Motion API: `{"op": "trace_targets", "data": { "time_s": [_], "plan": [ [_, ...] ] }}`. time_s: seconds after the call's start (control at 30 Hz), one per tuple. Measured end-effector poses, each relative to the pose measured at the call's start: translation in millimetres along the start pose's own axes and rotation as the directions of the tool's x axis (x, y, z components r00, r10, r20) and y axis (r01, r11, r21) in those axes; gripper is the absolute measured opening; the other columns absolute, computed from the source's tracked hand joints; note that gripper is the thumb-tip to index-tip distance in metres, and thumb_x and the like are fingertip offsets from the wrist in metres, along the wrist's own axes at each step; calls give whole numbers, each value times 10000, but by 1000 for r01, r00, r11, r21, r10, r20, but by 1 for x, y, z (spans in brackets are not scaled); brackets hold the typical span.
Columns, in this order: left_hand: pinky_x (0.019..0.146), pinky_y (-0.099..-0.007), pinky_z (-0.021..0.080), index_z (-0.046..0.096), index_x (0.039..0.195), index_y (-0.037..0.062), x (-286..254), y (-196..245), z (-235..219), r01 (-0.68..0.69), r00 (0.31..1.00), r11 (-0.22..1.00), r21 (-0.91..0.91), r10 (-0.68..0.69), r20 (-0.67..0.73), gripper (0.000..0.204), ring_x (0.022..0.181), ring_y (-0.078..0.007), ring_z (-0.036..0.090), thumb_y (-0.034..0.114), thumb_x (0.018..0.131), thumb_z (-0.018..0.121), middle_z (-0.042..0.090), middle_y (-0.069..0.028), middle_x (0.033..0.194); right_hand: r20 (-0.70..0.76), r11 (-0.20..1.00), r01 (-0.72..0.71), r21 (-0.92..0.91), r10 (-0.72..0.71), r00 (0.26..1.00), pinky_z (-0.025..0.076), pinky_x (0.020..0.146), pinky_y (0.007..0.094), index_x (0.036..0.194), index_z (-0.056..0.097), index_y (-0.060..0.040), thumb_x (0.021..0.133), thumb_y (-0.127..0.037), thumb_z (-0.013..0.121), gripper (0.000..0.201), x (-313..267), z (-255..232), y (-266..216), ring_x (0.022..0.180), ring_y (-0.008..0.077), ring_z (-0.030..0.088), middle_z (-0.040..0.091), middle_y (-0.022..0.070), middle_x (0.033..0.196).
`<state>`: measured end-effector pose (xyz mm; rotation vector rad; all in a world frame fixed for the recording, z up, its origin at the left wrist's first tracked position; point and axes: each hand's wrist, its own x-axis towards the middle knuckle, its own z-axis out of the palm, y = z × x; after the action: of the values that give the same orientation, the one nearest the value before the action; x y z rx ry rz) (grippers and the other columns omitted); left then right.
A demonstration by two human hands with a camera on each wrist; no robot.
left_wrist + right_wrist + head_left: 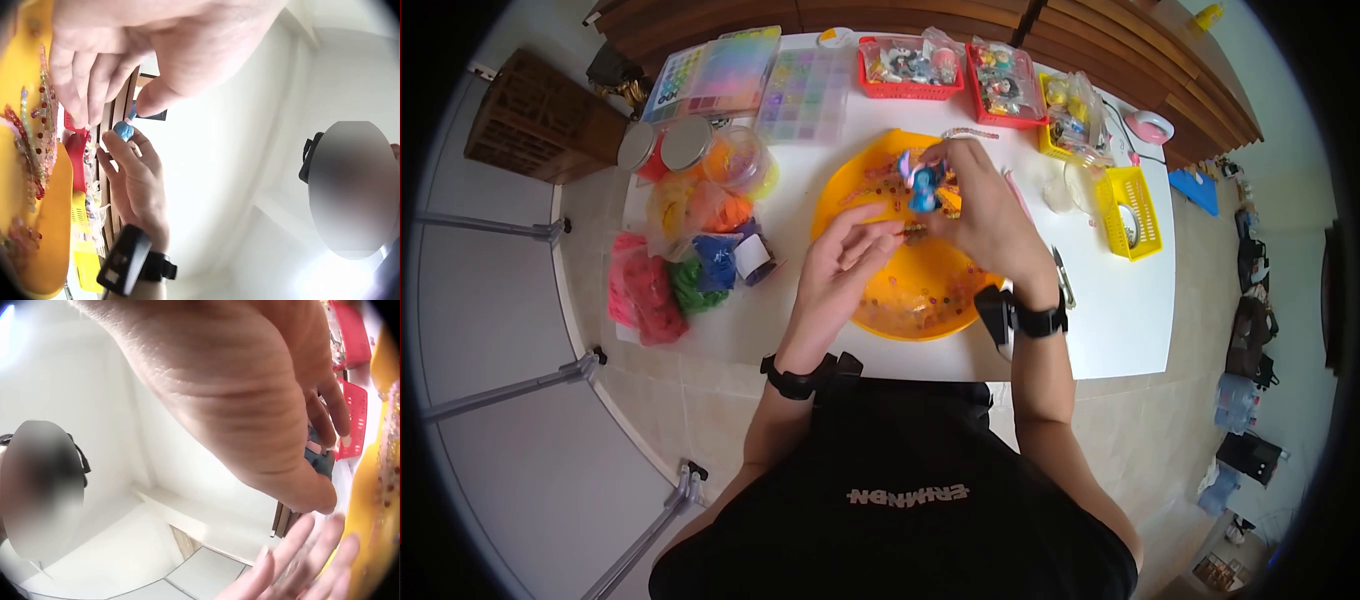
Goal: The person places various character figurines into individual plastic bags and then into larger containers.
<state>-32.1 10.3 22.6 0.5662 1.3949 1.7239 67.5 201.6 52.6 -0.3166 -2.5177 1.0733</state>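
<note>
Blue figurine is pinched in the right hand above the yellow bowl, left hand relaxed just beside.

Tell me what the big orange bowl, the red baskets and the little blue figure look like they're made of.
The orange bowl looks like glossy, see-through plastic: light glows through its rim. The red baskets seem moulded plastic with slotted walls. The blue figure, pinched in the right hand, looks like smooth plastic or rubber; it's too small to tell which.

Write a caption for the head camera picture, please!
Right hand holds a blue figure over the orange bowl.
</note>
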Motion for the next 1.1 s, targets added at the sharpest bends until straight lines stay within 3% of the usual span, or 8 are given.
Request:
{"op": "trace_targets", "data": {
  "time_s": [0.1, 0.37, 0.47, 0.57, 0.77, 0.9, 1.0, 1.1],
  "plan": [
    [1014, -341, 541, 433, 1467, 20, 4, -9, 2, -31, 995, 999, 21, 29, 96, 499, 1153, -204, 654, 57, 1011, 633, 650, -145, 1258, 86, 979, -142, 143, 131, 988, 503, 979, 397, 1229, 531, -26, 740, 47, 742, 538, -27, 2, -16, 1125, 372, 579, 530, 160, 1198],
    [953, -335, 599, 409, 1473, 19, -4, -27, 8, 67, 969, 997, -42, -55, 240, 530, 1133, -193, 663, -7, 992, 631, 659, -149, 1241, 0, 962, -142, 232, 146, 989, 526, 967, 364, 1297, 521, -40, 747, 75, 768, 614, -74, 24, -12, 1200, 318, 583, 541, 132, 1289],
    [965, -344, 597, 416, 1468, 9, -8, -31, 7, 80, 972, 996, -48, -68, 224, 518, 1126, -198, 670, -13, 994, 625, 671, -154, 1219, 10, 843, -209, 495, 235, 972, 522, 968, 340, 1372, 503, -42, 842, 55, 729, 585, -86, 30, -9, 1221, 233, 586, 564, 111, 1336],
    [976, -364, 590, 373, 1508, 11, -11, -29, 7, 90, 974, 993, -72, -73, 213, 570, 1108, -234, 689, -36, 991, 607, 672, -172, 1220, 34, 533, -253, 807, 386, 922, 520, 944, 301, 1396, 513, -24, 953, 23, 642, 464, -91, 33, -1, 1140, 157, 622, 634, 93, 1280],
    [987, -373, 585, 327, 1550, 14, -15, -24, 12, 33, 992, 997, -70, -24, 121, 624, 1073, -253, 709, -44, 992, 599, 683, -193, 1187, 13, 574, -323, 752, 477, 879, 531, 864, 256, 1373, 562, -7, 1015, -17, 578, 358, -97, 35, 0, 949, 114, 676, 722, 69, 1091],
    [979, -356, 592, 320, 1554, 11, -17, -25, 14, -23, 996, 998, -60, 28, 86, 625, 1082, -206, 693, -54, 995, 593, 690, -183, 1157, 7, 587, -305, 750, 454, 891, 528, 845, 249, 1429, 534, -47, 968, 11, 638, 475, -103, 43, -8, 966, 119, 652, 692, 61, 1144],
    [961, -336, 591, 334, 1550, 9, -18, -26, 11, -50, 995, 999, 3, 49, 84, 614, 1059, -196, 699, -51, 997, 594, 695, -173, 1153, -39, 745, -240, 622, 335, 941, 532, 858, 260, 1441, 521, -47, 910, 35, 705, 569, -103, 46, -5, 1016, 132, 624, 671, 64, 1188],
    [945, -314, 584, 355, 1547, 8, -17, -30, 5, -44, 994, 999, 32, 41, 106, 605, 1041, -186, 702, -48, 996, 599, 701, -157, 1140, -4, 722, -282, 632, 367, 930, 531, 879, 276, 1430, 525, -43, 857, 59, 755, 626, -103, 44, -5, 1047, 141, 603, 656, 53, 1157]
  ]
}}
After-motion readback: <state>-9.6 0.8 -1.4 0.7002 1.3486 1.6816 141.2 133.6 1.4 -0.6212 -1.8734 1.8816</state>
